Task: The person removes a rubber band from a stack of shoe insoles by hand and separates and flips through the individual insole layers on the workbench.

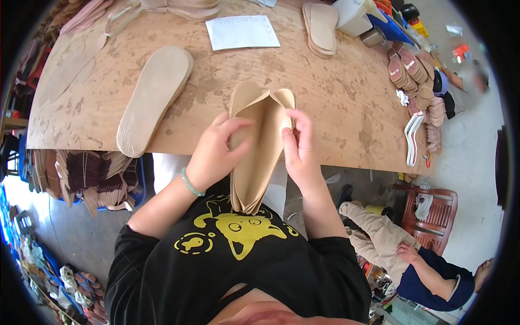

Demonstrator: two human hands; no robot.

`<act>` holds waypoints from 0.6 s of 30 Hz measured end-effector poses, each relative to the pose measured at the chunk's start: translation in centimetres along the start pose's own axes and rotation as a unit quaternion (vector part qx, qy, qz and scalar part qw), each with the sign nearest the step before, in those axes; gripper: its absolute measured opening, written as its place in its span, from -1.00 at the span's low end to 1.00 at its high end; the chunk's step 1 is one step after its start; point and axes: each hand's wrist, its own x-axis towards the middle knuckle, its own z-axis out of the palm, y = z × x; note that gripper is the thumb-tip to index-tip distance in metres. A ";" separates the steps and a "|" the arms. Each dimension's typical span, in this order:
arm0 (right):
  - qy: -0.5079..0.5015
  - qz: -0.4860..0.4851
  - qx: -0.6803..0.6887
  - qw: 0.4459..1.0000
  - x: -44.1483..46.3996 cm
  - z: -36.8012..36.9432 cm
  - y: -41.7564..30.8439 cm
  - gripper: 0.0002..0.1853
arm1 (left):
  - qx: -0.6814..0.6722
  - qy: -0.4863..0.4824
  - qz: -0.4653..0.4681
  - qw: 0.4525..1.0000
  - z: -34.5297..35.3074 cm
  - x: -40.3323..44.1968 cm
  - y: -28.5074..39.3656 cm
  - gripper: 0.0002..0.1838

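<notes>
A bundle of beige shoe insoles (pixel 259 157) stands in front of my chest at the table edge, fanned apart and curved so that a deep hollow shows between the layers. My right hand (pixel 299 145) grips the bundle's right edge, its thumb on the inner face. Over the left side of the bundle is my left hand (pixel 222 149), fingers apart and slightly blurred, with a green bead bracelet at the wrist. Whether its fingertips touch the insoles is hard to make out. A separate insole stack (pixel 154 100) lies flat on the table to the left.
On the wooden table (pixel 346 108) lie a written paper sheet (pixel 242 32) and another insole stack (pixel 320 28). A white container (pixel 352 16) stands at the back right. Bundled pieces fill a blue crate (pixel 142 181) below left. A seated person (pixel 401 249) is at the right by a wooden chair (pixel 433 216).
</notes>
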 end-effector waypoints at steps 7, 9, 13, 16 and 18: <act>-0.208 0.031 -0.124 0.970 2.4 -4.5 -3.1 -0.60 | 0.004 0.027 0.104 0.994 -0.3 0.7 -2.1 -0.25; -0.151 -0.085 -0.222 0.959 2.9 -4.4 -2.7 -0.59 | 0.009 0.053 0.143 0.988 -1.0 0.8 -2.2 -0.20; -0.118 -0.213 -0.308 0.920 3.6 -6.2 -3.5 -0.63 | -0.104 0.018 0.092 0.990 -3.4 0.6 -1.6 -0.16; -0.095 -0.247 -0.351 0.898 3.9 -8.4 -5.2 -0.74 | -0.049 0.121 0.149 0.980 -6.7 0.4 -2.9 -0.12; -0.124 -0.220 -0.370 0.894 4.2 -10.7 -6.1 -0.82 | -0.140 0.213 0.126 0.959 -10.5 -0.2 -2.7 -0.16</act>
